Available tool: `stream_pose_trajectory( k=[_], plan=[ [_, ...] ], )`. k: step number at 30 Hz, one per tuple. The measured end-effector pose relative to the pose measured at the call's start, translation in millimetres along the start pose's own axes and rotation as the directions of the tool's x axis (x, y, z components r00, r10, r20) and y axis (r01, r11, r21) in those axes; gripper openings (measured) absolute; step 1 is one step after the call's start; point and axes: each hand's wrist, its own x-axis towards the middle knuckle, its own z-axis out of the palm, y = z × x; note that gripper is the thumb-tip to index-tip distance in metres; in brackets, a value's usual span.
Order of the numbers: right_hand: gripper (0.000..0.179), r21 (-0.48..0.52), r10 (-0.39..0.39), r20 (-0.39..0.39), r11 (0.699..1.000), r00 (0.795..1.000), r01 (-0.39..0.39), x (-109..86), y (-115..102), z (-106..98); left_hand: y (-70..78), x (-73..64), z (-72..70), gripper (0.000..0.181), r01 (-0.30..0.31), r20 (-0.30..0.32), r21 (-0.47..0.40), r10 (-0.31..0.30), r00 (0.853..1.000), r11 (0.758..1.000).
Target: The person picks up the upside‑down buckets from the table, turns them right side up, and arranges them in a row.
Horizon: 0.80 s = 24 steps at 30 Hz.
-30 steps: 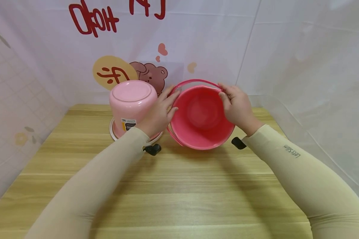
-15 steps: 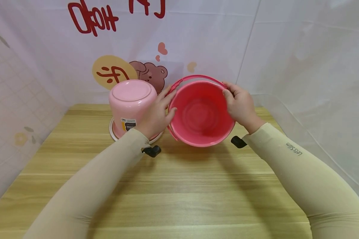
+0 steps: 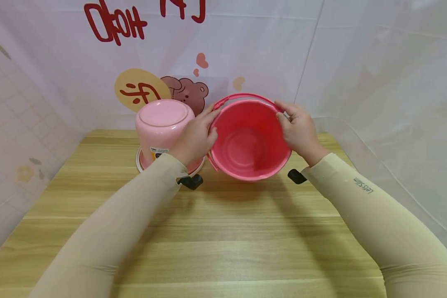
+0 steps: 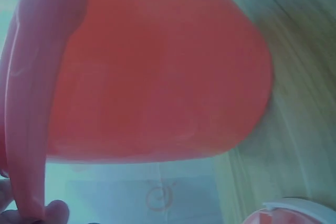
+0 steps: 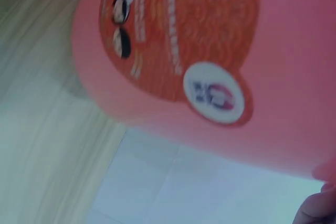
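In the head view a red-pink bucket (image 3: 246,142) is tilted, its mouth facing me. My left hand (image 3: 197,136) holds its left side at the rim, where the handle (image 3: 242,96) joins. In the left wrist view fingertips (image 4: 56,211) show around the handle's end at the lower left. My right hand (image 3: 298,128) grips the right side of the rim and handle, thumb toward the inside. The right wrist view shows the bucket's outer wall with a red label (image 5: 210,30) and one fingertip (image 5: 315,207) at the lower right. Most fingers are hidden behind the rim.
A light pink tub (image 3: 164,124) stands upside down just left of the bucket, close behind my left hand, its pale rim (image 3: 139,161) low on the wooden table (image 3: 238,244). A printed white cloth (image 3: 260,49) hangs behind the table.
The bucket has risen slightly and tipped, so its inner bottom appears lower and further left. Both hands keep their hold, and the right one has moved a little up.
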Motion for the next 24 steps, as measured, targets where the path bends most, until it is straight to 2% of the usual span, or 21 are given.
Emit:
stream_pose_trajectory(
  k=[3,8,14,19,24],
  plan=[
    [0.039,-0.020,-0.024,0.011,1.000,1.000,0.024,0.4,2.0,0.9,3.6,2.4,-4.3,0.059,0.028,0.023,-0.003,-0.028,0.999,1.000],
    [0.040,-0.046,-0.003,0.050,0.999,0.999,0.005,0.4,4.6,1.7,7.0,5.2,-8.3,0.058,0.076,0.058,-0.022,-0.074,0.996,0.997],
    [0.041,-0.127,0.015,0.046,0.992,0.999,-0.009,4.2,3.1,3.9,2.1,8.2,-5.8,0.055,0.088,0.035,-0.019,-0.087,0.996,0.996],
    [0.043,-0.132,0.095,0.079,0.988,0.992,-0.084,6.1,1.1,4.7,-0.8,8.9,-3.4,0.053,0.117,0.029,-0.031,-0.116,0.993,0.993],
    [0.046,-0.142,0.195,0.114,0.974,0.974,-0.178,6.5,2.5,5.9,-0.4,7.9,-2.9,0.051,0.129,0.033,-0.065,-0.127,0.991,0.990]
  ],
)
